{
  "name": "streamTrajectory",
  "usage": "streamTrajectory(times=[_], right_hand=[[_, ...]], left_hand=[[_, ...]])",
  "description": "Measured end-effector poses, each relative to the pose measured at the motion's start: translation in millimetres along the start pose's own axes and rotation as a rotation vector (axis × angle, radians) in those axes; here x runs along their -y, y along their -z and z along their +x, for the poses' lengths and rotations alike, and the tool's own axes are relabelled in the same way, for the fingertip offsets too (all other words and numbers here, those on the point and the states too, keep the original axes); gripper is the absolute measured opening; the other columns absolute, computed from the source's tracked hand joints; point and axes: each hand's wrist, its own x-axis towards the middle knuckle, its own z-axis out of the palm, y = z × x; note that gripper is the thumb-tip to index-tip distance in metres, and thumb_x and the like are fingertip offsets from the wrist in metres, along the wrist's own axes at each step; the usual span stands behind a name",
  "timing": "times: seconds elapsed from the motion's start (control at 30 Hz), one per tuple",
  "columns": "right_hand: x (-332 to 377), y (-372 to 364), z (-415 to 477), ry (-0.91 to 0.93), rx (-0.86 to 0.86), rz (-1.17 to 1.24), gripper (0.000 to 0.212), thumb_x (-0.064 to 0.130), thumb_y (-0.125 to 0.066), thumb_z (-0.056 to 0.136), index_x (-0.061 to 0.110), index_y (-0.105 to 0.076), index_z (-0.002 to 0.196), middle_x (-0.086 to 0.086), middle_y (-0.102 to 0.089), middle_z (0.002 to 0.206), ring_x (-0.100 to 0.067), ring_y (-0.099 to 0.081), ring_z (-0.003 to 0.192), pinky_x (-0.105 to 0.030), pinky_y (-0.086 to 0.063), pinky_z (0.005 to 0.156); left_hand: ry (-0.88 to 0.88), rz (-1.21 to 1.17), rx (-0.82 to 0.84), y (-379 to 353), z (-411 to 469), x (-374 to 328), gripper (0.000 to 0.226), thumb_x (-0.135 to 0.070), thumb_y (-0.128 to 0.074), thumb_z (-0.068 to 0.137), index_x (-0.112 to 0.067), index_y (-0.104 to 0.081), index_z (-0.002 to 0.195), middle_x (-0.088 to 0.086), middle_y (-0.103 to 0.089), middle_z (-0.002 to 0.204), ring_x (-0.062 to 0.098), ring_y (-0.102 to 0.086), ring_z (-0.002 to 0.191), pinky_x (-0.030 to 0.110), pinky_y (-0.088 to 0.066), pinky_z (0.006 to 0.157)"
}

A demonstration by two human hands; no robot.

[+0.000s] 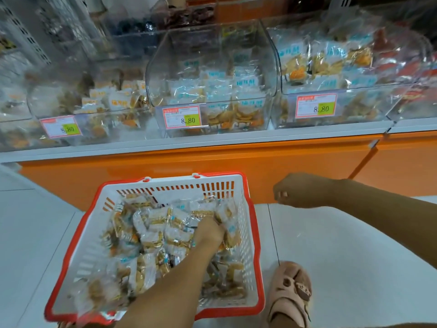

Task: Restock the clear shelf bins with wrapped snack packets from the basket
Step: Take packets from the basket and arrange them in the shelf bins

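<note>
While the left hand [208, 233] grabs snack packets [151, 235] in the heaped basket [177, 183], the right hand [295, 192] hangs loose, empty. Plenty left: the middle bin [212, 67] is only half full.

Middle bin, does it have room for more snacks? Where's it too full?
Yes! The middle bin is bare above its low pile of packets. The right bin is heaped high, and the basket is crowded too.

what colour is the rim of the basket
The basket rim is red-orange, and the slatted walls are white. The head view shows it clearly.
</note>
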Motion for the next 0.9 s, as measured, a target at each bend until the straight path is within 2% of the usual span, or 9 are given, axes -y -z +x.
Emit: streamTrajectory(times=[0.13,0.23,0.37,0.43,0.53,0.6,0.73,0.8,0.9], right_hand=[[1,5,4,-0.017,-0.020,0.015,0.025,0.023,-0.046,0.099,0.014,-0.066,0.111,-0.002,-0.066,0.110,-0.017,-0.059,0.099,-0.030,-0.049,0.087],[6,11,6,-0.024,-0.081,0.091,0.027,0.029,-0.051,0.097,0.017,-0.064,0.117,-0.001,-0.065,0.116,-0.014,-0.057,0.100,-0.026,-0.045,0.085],[19,38,3,-0.061,-0.197,0.591,0.063,0.046,-0.069,0.082,0.027,-0.047,0.138,0.008,-0.056,0.128,-0.012,-0.054,0.114,-0.026,-0.044,0.093],[22,59,-2,-0.028,-0.222,0.823,0.069,0.046,-0.074,0.076,0.027,-0.048,0.136,0.007,-0.059,0.126,-0.009,-0.058,0.110,-0.028,-0.047,0.096],[19,96,-18,0.019,-0.406,0.962,0.040,0.032,-0.074,0.080,0.019,-0.063,0.116,0.006,-0.069,0.103,-0.003,-0.065,0.092,-0.022,-0.051,0.091],[10,120,-30,0.013,-0.556,1.011,0.029,0.028,-0.073,0.081,0.012,-0.067,0.105,-0.003,-0.071,0.095,-0.013,-0.068,0.089,-0.027,-0.052,0.090],[-26,154,-53,0.003,-0.778,1.090,0.012,0.018,-0.072,0.084,0.008,-0.070,0.089,-0.010,-0.073,0.088,-0.018,-0.070,0.084,-0.029,-0.053,0.087],[-47,165,-62,-0.063,-0.921,1.141,0.004,0.017,-0.071,0.084,0.014,-0.071,0.081,-0.008,-0.072,0.085,-0.017,-0.068,0.082,-0.029,-0.052,0.091],[-76,172,-74,-0.206,-1.168,1.279,0.004,0.014,-0.070,0.085,0.010,-0.071,0.085,-0.012,-0.071,0.089,-0.016,-0.065,0.079,-0.022,-0.054,0.084]], left_hand=[[-0.059,-0.043,0.024,13,-7,-8,0.013,-0.012,-0.051,0.094,-0.012,-0.063,0.088,0.006,-0.067,0.094,0.012,-0.055,0.071,0.020,-0.041,0.057],[-0.186,-0.106,-0.076,46,-23,-22,0.012,-0.007,-0.049,0.095,-0.012,-0.060,0.093,0.002,-0.065,0.097,0.011,-0.055,0.078,0.020,-0.041,0.064],[-0.372,-0.315,-0.157,112,-50,-55,0.013,-0.011,-0.050,0.096,-0.013,-0.057,0.086,-0.002,-0.066,0.092,0.014,-0.064,0.085,0.015,-0.045,0.062],[-0.480,-0.435,-0.165,139,-61,-78,0.012,-0.015,-0.052,0.097,-0.010,-0.059,0.088,0.003,-0.068,0.091,0.015,-0.067,0.079,0.023,-0.055,0.064],[-0.597,-0.613,-0.164,167,-73,-118,0.013,-0.017,-0.054,0.096,-0.009,-0.060,0.088,0.005,-0.070,0.090,0.017,-0.070,0.074,0.029,-0.058,0.069],[-0.674,-0.674,-0.164,178,-78,-149,0.012,-0.019,-0.054,0.096,-0.011,-0.061,0.089,0.006,-0.070,0.089,0.017,-0.070,0.075,0.024,-0.056,0.066],[-0.838,-0.575,-0.231,181,-83,-214,0.007,-0.026,-0.054,0.096,-0.027,-0.059,0.091,-0.004,-0.067,0.090,0.016,-0.066,0.082,0.031,-0.055,0.071],[-0.922,-0.557,-0.194,177,-86,-244,0.013,-0.028,-0.053,0.096,-0.026,-0.057,0.107,-0.008,-0.064,0.095,0.009,-0.063,0.085,0.029,-0.054,0.076],[-0.991,-0.413,-0.189,170,-83,-277,0.036,-0.029,-0.049,0.098,-0.019,-0.048,0.132,-0.011,-0.059,0.105,-0.002,-0.056,0.087,0.012,-0.043,0.075]])
